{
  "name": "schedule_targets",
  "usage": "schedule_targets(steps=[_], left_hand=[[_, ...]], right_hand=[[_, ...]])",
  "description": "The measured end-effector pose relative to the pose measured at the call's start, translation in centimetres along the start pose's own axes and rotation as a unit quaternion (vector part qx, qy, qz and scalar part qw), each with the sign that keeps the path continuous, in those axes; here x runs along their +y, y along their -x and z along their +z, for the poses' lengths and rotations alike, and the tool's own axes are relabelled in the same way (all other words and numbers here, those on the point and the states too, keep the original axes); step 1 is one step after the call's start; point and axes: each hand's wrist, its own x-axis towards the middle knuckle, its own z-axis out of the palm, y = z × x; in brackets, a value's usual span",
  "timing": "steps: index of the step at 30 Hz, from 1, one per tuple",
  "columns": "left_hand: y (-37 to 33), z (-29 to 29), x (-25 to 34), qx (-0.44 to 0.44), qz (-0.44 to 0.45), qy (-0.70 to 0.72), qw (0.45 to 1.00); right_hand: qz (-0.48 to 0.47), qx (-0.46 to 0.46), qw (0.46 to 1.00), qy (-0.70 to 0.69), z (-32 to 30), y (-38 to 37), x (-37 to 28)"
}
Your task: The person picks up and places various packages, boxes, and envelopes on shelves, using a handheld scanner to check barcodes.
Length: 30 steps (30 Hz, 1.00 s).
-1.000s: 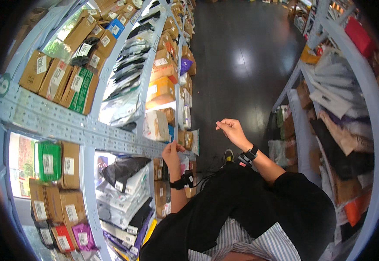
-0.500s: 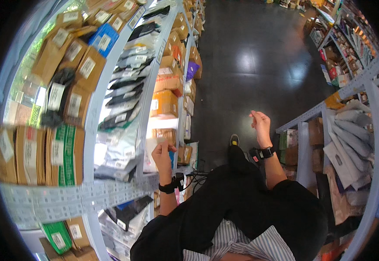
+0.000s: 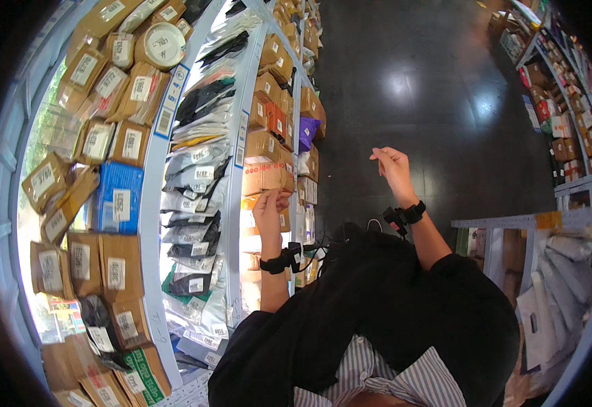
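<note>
My left hand (image 3: 269,209) is raised in front of the shelves on the left, with its fingers loosely curled together and nothing seen in them. Behind it in the view is a brown carton (image 3: 262,178) with red print; whether they touch cannot be told, but no grip shows. Out over the dark floor, my right hand (image 3: 394,167) hangs in the air, fingers bent and drawn together, holding nothing visible. Black bands with small devices sit on both wrists, the left band (image 3: 281,260) and the right band (image 3: 411,213).
Left shelves hold labelled cartons, a blue box (image 3: 118,197), a round white tub (image 3: 164,46), and rows of grey and black mailing bags (image 3: 197,178). A purple bag (image 3: 307,132) sticks out toward the aisle floor (image 3: 404,102). A right rack (image 3: 496,222) carries pale bags (image 3: 557,292).
My body has moved forward along the aisle; the left shelves have slid down the view. Both hands sit slightly higher in the picture, and the right hand has shifted a little left.
</note>
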Motion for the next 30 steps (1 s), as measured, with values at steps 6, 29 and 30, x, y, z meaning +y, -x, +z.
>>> schedule_targets(steps=[6,29,30], left_hand=[[-10.6,4.4,-2.6,0.048,-0.08,0.05,0.994],[-53.3,1.5,-15.0,0.07,-0.15,-0.371,0.914],[-52.2,-1.0,-17.5,0.053,-0.177,-0.506,0.843]], right_hand=[[0.041,-0.048,0.998,0.001,1.2,-10.4,2.4],[-0.089,-0.399,0.885,0.224,30.5,-56.3,25.3],[-0.016,-0.434,0.874,0.22,31.6,-54.6,24.2]])
